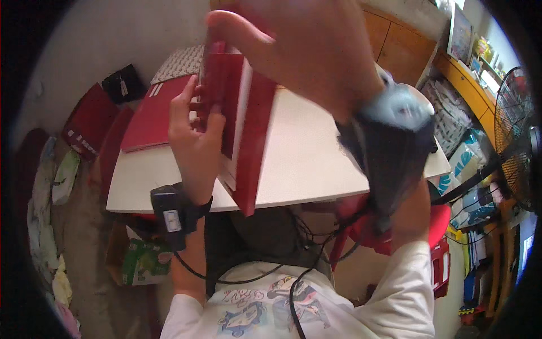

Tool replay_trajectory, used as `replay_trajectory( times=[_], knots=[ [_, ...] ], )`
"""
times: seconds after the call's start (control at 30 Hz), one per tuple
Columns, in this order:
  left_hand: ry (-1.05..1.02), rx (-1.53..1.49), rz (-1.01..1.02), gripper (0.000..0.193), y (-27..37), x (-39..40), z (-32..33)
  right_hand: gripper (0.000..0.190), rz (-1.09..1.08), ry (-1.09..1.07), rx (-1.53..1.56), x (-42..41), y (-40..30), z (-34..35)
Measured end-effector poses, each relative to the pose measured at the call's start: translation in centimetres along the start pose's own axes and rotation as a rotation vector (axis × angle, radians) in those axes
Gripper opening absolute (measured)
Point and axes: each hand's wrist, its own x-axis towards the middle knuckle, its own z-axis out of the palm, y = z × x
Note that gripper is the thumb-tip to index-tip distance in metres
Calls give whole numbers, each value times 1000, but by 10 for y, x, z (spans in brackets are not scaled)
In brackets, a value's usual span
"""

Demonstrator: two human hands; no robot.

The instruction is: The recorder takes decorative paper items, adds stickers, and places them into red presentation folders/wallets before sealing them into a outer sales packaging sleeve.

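Note:
A red hard-cover folder [258, 127] stands tilted on edge at the near side of the white table [313, 148], its covers parted around a pale inner edge. My left hand [197, 123] holds its left side, with the thumb on the red panel and the fingers curled round the outer edge. Over the folder's upper end is my right hand [292, 46], blurred, its thumb stretched along the top. The right fingers are hidden, so their grip cannot be made out. Left of the folder, another red folder [148, 120] lies flat, and a patterned white sheet or cover [180, 63] sits behind it.
Dark red folders or boxes [91, 120] and a black item [123, 83] are beyond the table's left side. A red plastic stool [440, 224] stands at the right, with a black fan [516, 135] beyond. Black cables [305, 271] cross my lap. A green box [146, 260] is below the table.

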Motion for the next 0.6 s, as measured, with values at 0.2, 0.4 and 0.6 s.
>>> replay_trajectory(
  times=[0.2, 0.4, 0.6],
  knots=[
    [125, -92, -80, 40, -5, -3, -22, 56, 189, 5, 558, -75, -30, -2],
    [-1, -411, -189, 43, 57, -2, -23, 76, 341, -243, 1254, -97, -54, -11],
    [105, -339, -94, 41, 69, 4, -14, 69, 230, -118, 1299, -95, -63, -6]
  ],
)
